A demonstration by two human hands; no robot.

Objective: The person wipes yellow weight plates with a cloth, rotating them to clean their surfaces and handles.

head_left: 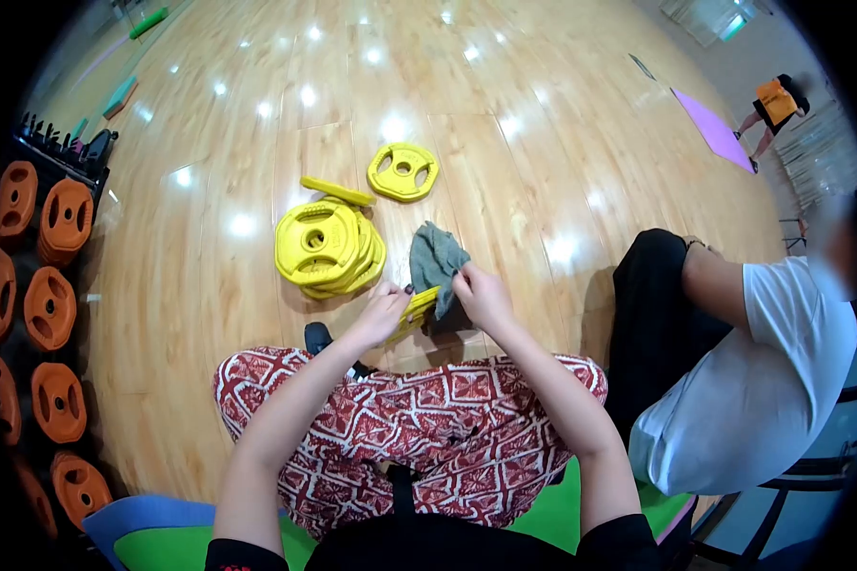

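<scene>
A yellow weight plate [411,316] stands tilted on edge before my crossed legs. My left hand [387,310] is closed on its left edge. My right hand [481,293] pinches a grey-green cloth [435,251] that hangs over the plate's right side and partly hides it. Beyond my left hand lies a stack of yellow plates [316,243], with another plate [337,190] leaning at its back. One more yellow plate [403,172] lies flat on the wooden floor, behind the cloth.
Orange plates [59,403] hang on a black rack at the left. A person in a white shirt [767,381] sits close on my right. Farther off, someone in an orange top [777,100] bends beside a purple mat [712,128]. Green and blue mats [162,514] lie beneath me.
</scene>
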